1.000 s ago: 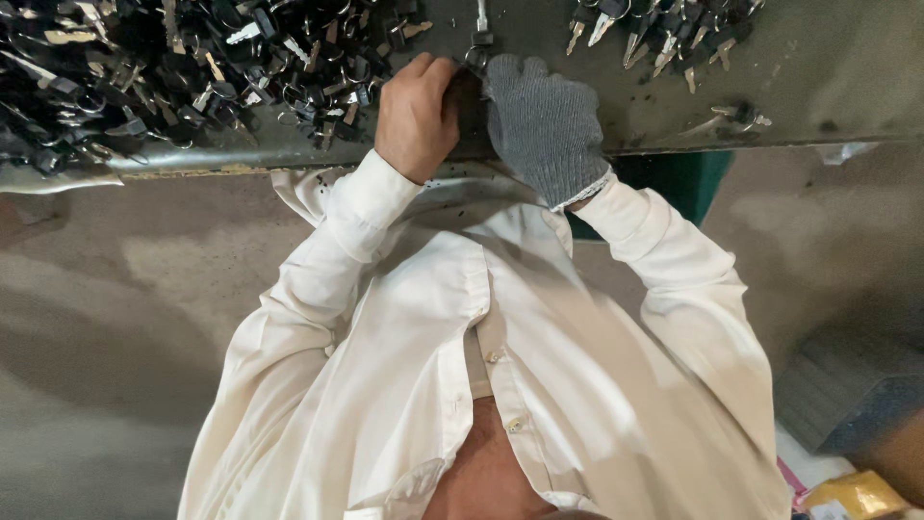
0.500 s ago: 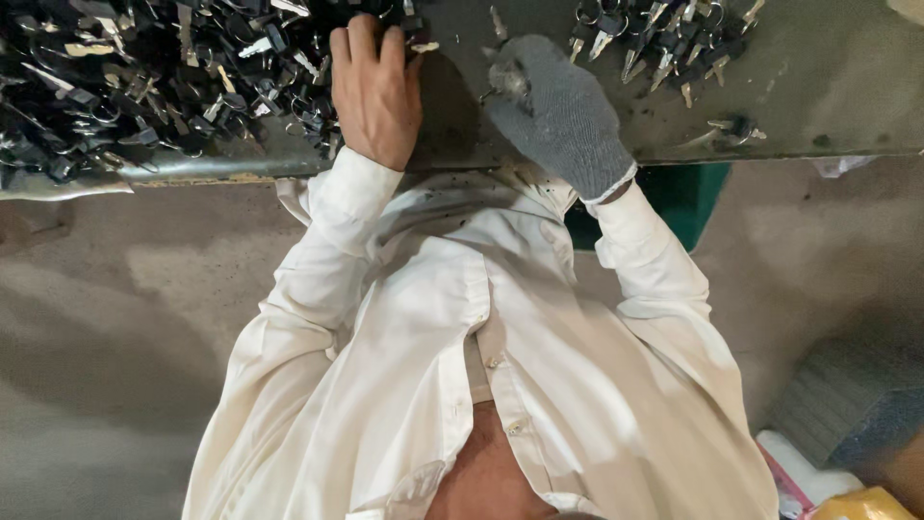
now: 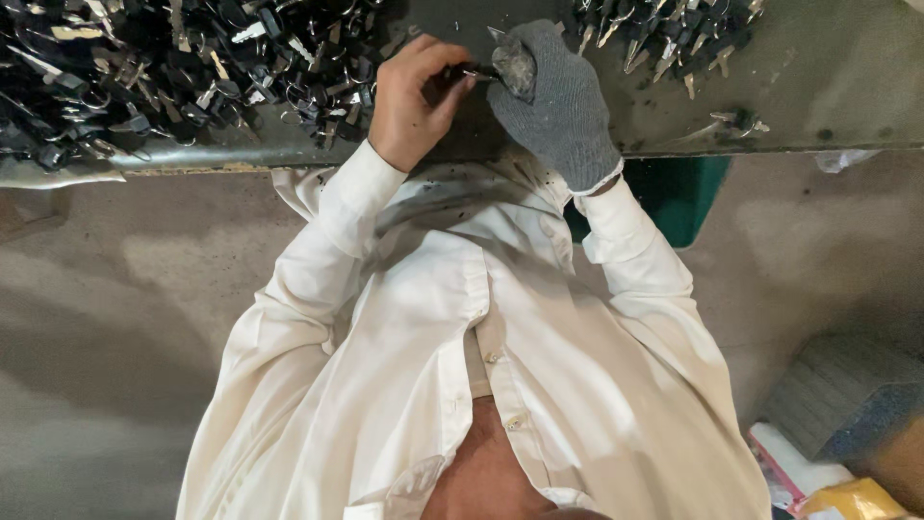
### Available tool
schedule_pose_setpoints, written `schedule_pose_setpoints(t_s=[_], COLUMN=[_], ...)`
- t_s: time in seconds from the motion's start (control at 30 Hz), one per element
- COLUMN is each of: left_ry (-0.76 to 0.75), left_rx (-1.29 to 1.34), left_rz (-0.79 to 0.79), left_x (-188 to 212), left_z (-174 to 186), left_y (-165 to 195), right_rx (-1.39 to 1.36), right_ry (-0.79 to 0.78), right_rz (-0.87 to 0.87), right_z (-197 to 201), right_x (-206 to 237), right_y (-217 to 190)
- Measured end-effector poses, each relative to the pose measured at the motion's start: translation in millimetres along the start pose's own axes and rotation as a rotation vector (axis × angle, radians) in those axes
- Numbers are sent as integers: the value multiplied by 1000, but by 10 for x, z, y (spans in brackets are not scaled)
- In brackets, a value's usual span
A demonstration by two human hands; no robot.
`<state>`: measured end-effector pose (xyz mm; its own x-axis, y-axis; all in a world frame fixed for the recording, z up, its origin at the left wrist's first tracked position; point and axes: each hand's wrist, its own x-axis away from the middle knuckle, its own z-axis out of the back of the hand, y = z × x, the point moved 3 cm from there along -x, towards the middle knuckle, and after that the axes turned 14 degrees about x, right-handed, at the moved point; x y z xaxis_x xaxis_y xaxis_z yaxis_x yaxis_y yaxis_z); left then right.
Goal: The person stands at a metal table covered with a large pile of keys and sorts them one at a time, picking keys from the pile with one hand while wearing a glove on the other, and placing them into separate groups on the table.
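- Small black-headed metal key [image 3: 462,72] sits pinched over the desk's [image 3: 818,87] near edge, between both hands.
- Bare left hand [image 3: 409,101] has its grip closed on the key; grey-gloved right hand [image 3: 558,101] pinches the other end.
- Looks like fitting or checking it; next needs a steady twist.
- Half a second ago the hands were apart, left one in the black key pile [image 3: 144,77].

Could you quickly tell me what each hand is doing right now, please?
Left hand: bare, closed on one end of a small dark part.
Right hand: grey-gloved, closed on the part's other end.
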<state>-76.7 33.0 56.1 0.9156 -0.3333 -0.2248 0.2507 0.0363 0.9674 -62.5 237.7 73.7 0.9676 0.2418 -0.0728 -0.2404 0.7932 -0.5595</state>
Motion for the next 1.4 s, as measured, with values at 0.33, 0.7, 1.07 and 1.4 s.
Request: schedule_pose_setpoints(t_s=[0.33,0.7,1.07,1.4], left_ry=[-99,-25,-55,76], left_rx=[79,-424,-385,-399], left_rz=[13,-118,-77,-77], left_x=[-109,65,125,175], left_z=[23,29,-3,-39], left_y=[208,42,17,-2], right_rx=[-66,325,579,408], right_ry=[209,126,-138,-25], right_rz=[29,98,52,164], right_z=[-14,-7,-95,-65], right_x=[42,114,-48,52], right_y=[141,-310,-343,-246])
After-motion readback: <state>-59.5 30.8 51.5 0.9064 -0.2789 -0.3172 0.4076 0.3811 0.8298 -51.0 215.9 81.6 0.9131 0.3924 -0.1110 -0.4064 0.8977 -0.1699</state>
